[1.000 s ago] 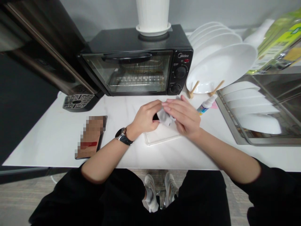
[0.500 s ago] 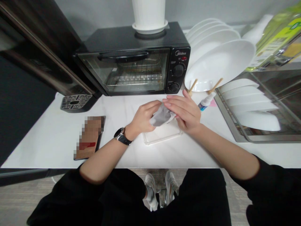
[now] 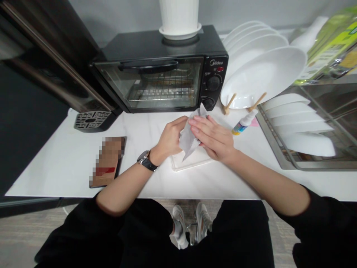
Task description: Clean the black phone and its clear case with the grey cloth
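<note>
Head view: your right hand [image 3: 219, 141] is laying joined fingers on the grey cloth [image 3: 186, 143] above the clear case [image 3: 192, 160]; your left hand's [image 3: 169, 140] hidden fingertips are leaving its grip unclear. Seemingly soft, light; edges are offering the likeliest hold.

Open countertop [image 3: 64, 156] left of the phone [image 3: 108, 160], left forearm [image 3: 125, 190] close on its right, bulky oven [image 3: 156, 85] along the back

The grey cloth [image 3: 187, 143] is covering whatever the left hand [image 3: 170, 138] is gripping, the right hand [image 3: 213, 137] is hiding part of the clear case [image 3: 189, 160], and the top edge is cutting off the white pot [image 3: 179, 15]
</note>
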`<state>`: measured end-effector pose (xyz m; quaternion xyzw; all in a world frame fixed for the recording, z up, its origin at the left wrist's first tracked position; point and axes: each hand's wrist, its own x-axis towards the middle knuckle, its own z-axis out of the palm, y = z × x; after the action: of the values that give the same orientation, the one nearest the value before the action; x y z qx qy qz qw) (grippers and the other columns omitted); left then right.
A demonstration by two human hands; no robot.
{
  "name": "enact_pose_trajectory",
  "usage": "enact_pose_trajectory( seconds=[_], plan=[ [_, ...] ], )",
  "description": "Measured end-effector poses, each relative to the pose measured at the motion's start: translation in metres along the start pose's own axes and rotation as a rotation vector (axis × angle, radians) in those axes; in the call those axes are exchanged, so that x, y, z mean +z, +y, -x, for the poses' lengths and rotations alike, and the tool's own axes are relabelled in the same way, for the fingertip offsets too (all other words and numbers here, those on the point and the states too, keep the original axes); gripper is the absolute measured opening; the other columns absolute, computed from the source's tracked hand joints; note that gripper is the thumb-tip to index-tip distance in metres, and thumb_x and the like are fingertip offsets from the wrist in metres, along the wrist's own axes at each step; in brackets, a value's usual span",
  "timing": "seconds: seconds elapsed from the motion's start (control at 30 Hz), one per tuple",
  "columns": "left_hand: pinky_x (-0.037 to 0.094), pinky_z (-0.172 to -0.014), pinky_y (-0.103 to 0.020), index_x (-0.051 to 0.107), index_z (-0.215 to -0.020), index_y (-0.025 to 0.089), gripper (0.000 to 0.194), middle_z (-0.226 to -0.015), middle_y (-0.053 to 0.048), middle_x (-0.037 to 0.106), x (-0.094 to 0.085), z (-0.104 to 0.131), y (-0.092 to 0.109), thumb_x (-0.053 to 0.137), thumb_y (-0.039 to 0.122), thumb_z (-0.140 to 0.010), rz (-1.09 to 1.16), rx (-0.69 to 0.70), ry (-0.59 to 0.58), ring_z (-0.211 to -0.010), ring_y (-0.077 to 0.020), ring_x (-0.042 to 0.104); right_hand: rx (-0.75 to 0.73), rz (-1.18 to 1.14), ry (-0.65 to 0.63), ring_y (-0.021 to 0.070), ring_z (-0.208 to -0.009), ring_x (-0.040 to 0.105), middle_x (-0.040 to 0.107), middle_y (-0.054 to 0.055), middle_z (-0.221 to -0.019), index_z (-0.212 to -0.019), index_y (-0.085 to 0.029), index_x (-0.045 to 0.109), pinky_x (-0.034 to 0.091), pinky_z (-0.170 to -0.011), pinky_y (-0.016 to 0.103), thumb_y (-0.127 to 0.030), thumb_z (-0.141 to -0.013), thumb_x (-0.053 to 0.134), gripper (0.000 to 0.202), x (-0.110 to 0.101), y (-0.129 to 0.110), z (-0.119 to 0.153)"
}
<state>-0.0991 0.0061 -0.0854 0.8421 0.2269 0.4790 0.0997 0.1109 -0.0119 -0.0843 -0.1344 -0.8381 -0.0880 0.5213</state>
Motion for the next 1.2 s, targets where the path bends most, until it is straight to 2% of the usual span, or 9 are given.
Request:
enact_pose_trajectory(
  seconds=[0.1,0.23,0.37,0.47,0.63,0.73,0.9,1.0,1.2],
  plan=[
    [0.052,-0.065,-0.032,0.063,-0.089,0.022,0.03,-0.085,-0.003,0.068,0.0,0.001,-0.001,0.066,0.047,-0.105,0.029,-0.062,0.028,-0.074,-0.0178,0.067,0.076,-0.015,-0.064,0.0234,-0.161,0.054,0.059,0.001,-0.172,-0.18,-0.038,0.023,0.047,-0.135,0.048,-0.044,-0.118,0.04,0.064,-0.001,0.01,0.004],
    [0.06,-0.087,-0.036,0.072,-0.104,0.02,0.014,-0.102,-0.007,0.078,-0.002,0.004,0.001,0.065,0.032,-0.105,-0.008,-0.172,0.029,-0.094,-0.0224,0.076,0.171,-0.02,-0.09,0.0269,-0.169,0.042,0.042,0.005,-0.183,-0.181,-0.035,0.02,0.038,-0.139,0.057,-0.048,-0.118,0.036,0.066,-0.006,0.02,0.005],
    [0.06,-0.084,-0.036,0.071,-0.1,0.02,0.012,-0.102,-0.008,0.078,-0.002,0.006,-0.002,0.066,0.03,-0.103,-0.004,-0.172,0.016,-0.094,-0.0228,0.076,0.198,-0.035,-0.069,0.0304,-0.17,0.039,0.047,0.005,-0.18,-0.179,-0.035,0.028,0.034,-0.139,0.064,-0.05,-0.117,0.037,0.064,-0.01,0.016,0.001],
    [0.06,-0.081,-0.036,0.067,-0.094,0.021,0.01,-0.101,-0.007,0.075,-0.002,0.006,-0.007,0.066,0.029,-0.101,0.029,-0.078,-0.001,-0.092,-0.022,0.075,0.132,-0.073,-0.091,0.0318,-0.166,0.047,0.055,0.006,-0.175,-0.178,-0.035,0.032,0.04,-0.136,0.064,-0.051,-0.115,0.046,0.067,-0.011,0.009,-0.003],
    [0.053,-0.068,-0.033,0.064,-0.089,0.021,0.033,-0.091,-0.004,0.069,-0.002,0.004,-0.006,0.067,0.051,-0.104,0.022,-0.044,-0.051,-0.078,-0.0187,0.069,-0.038,-0.051,-0.096,0.0274,-0.16,0.056,0.067,0.01,-0.164,-0.178,-0.025,0.034,0.048,-0.133,0.054,-0.045,-0.112,0.055,0.072,-0.008,0.003,-0.005],
    [0.051,-0.066,-0.032,0.062,-0.086,0.022,0.04,-0.088,-0.003,0.067,-0.002,0.002,-0.003,0.065,0.057,-0.104,0.028,-0.035,-0.034,-0.076,-0.0178,0.066,0.0,-0.048,-0.111,0.0272,-0.159,0.056,0.063,0.008,-0.167,-0.179,-0.03,0.03,0.05,-0.132,0.055,-0.045,-0.113,0.052,0.071,-0.007,0.004,-0.003],
    [0.057,-0.073,-0.031,0.068,-0.096,0.021,0.016,-0.094,-0.005,0.074,-0.002,0.001,-0.001,0.064,0.035,-0.104,-0.001,-0.061,0.002,-0.083,-0.0186,0.073,0.142,-0.068,-0.101,0.0293,-0.162,0.053,0.054,0.007,-0.175,-0.179,-0.033,0.03,0.046,-0.133,0.059,-0.044,-0.114,0.049,0.068,-0.01,0.013,0.0],
    [0.059,-0.077,-0.033,0.07,-0.108,0.02,0.013,-0.101,-0.007,0.076,-0.002,0.003,0.0,0.067,0.027,-0.098,-0.061,-0.08,-0.013,-0.088,-0.0212,0.075,0.23,-0.056,-0.039,0.0287,-0.163,0.051,0.059,0.006,-0.172,-0.177,-0.034,0.036,0.044,-0.135,0.059,-0.043,-0.116,0.044,0.062,-0.011,0.019,0.004],
    [0.057,-0.072,-0.034,0.067,-0.098,0.021,0.005,-0.095,-0.005,0.072,-0.002,0.004,-0.001,0.067,0.023,-0.094,-0.087,-0.074,-0.009,-0.081,-0.0203,0.07,0.246,-0.085,-0.027,0.0294,-0.164,0.05,0.055,0.002,-0.175,-0.176,-0.039,0.036,0.044,-0.135,0.061,-0.044,-0.118,0.035,0.059,-0.008,0.014,0.004]
  ],
)
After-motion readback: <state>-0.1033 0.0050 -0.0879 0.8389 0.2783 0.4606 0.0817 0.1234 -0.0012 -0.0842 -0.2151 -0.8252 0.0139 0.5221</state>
